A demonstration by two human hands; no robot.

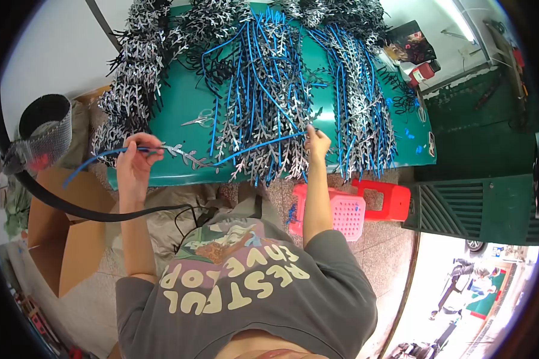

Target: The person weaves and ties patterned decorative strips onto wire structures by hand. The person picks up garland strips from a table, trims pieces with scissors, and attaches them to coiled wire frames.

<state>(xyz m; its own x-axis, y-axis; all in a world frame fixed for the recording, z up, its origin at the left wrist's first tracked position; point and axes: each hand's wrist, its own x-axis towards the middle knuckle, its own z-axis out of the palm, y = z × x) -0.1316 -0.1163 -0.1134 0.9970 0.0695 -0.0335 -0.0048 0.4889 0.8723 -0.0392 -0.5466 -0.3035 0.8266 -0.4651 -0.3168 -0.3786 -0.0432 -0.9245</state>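
Note:
My left hand (134,167) pinches a blue strip and the end of a silver-and-black leafy strip (187,156) over the table's front left edge. One blue tail hangs out past its left side. My right hand (317,145), fingers closed, grips the far end of a blue strip (260,145) that slants between the two hands, with a dark leafy tip by the fingers. Beneath it lies a bundle of leafy strips mixed with blue strips (254,90). Scissors (200,119) rest left of this bundle.
The green table (176,107) also bears another bundle (362,102) at right and a leafy heap (135,66) at left. A red bottle (424,73) stands at back right. Pink (347,214) and red stools (395,200) and a cardboard box (81,254) are on the floor.

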